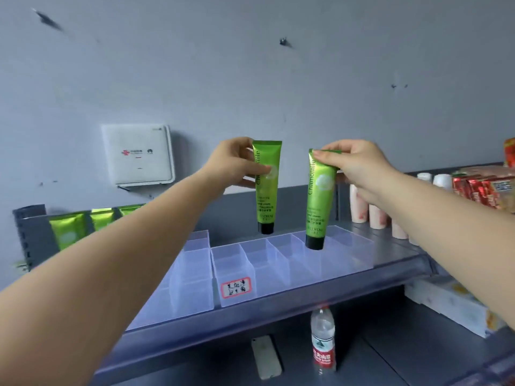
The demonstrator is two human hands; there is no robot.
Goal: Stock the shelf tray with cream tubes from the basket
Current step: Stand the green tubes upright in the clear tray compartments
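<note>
My left hand grips a green cream tube by its upper part, black cap down, above the back of the clear divided shelf tray. My right hand pinches the crimped top of a second green tube, which hangs cap down over a middle compartment of the tray, its cap just above the dividers. The tray's compartments that I can see hold nothing. A label is stuck on the tray's front. The basket is not in view.
More green tubes stand at the far left of the shelf. Pink-and-white tubes and red packets stand to the right. A water bottle, a phone and a white box lie on the lower shelf. A white wall device hangs behind.
</note>
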